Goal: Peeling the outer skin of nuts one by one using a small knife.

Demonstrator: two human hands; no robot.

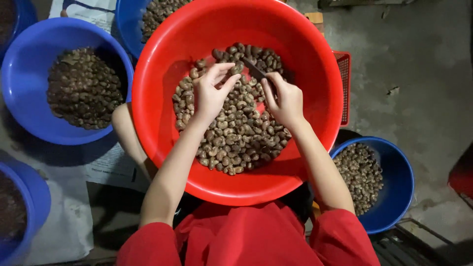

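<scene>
Head view, looking straight down. Left hand [209, 93] pinches one nut [235, 69] between thumb and fingertips, held just above the nut pile [231, 128]. Right hand [283, 98] is closed around a small dark blade [253, 70], tip pointing left at the pinched nut and touching or almost touching it; hard to tell which, the blade is dim. Both hands hover over the far half of the pile. Pile sits in a big red basin [305, 64], heaped centre and far side, bare red wall all round. Forearms run from the near edge, red sleeves [246, 241] at the bottom. Left of the basin, a blue bowl [29, 98] with darker nuts. Far, behind the basin, another blue bowl [129, 19], partly hidden. Near right, a third blue bowl [401, 182] with paler nuts. Near left edge, a fourth blue bowl [39, 197], cut off. Red crate [344, 88] pokes out right of the basin. Grey concrete floor [419, 59] on the right.
</scene>
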